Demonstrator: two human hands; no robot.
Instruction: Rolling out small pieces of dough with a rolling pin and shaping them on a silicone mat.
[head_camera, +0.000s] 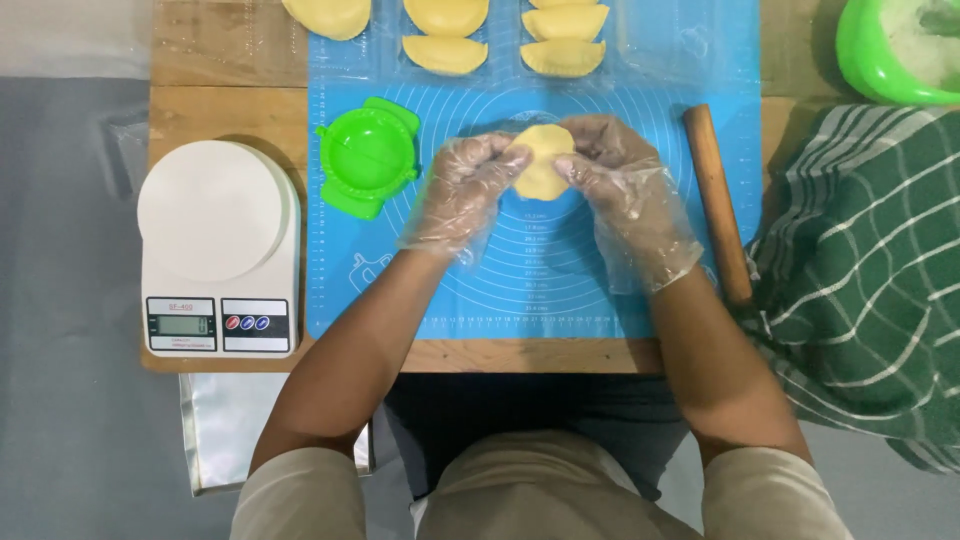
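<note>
A round of yellow dough (543, 160) is gripped between the gloved left hand (462, 190) and right hand (628, 195), above the blue mat (540, 280). Shaping is judged under way. The green press (367, 155) lies alongside; folded pastries (562, 40) are ranged beyond.

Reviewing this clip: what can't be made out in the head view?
- Dough disc: edges covered by the left hand and right hand.
- Green bowl: cut off by the top right corner; contents unclear.
- Topmost folded pastries: cropped by the top edge.
- Scale display: too small to read.
</note>
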